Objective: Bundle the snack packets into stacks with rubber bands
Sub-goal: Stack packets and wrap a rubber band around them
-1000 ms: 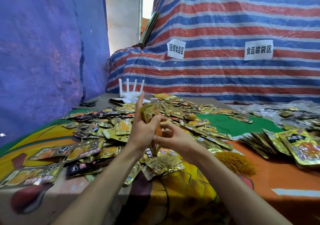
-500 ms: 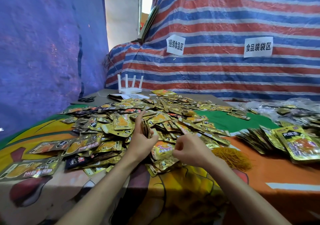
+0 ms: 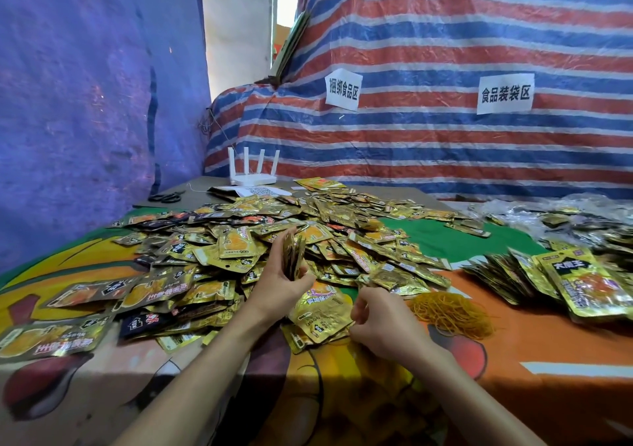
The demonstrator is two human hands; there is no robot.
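Observation:
A wide heap of loose gold and black snack packets covers the middle and left of the table. My left hand grips a thin upright stack of packets just above the heap's near edge. My right hand hovers low with its fingers curled, beside a gold packet lying flat at the heap's front; whether it pinches anything is hidden. A pile of yellow rubber bands lies just right of that hand. Rows of stacked packets sit at the far right.
The table wears a colourful printed cloth, orange at the right and green further back. A white router and black scissors stand at the back left. Clear plastic bags lie at the back right. Tarps wall the table.
My hands have dropped from chest height to the heap. My right hand let go of the stack and moved right and down toward the rubber bands. My left hand keeps the stack.

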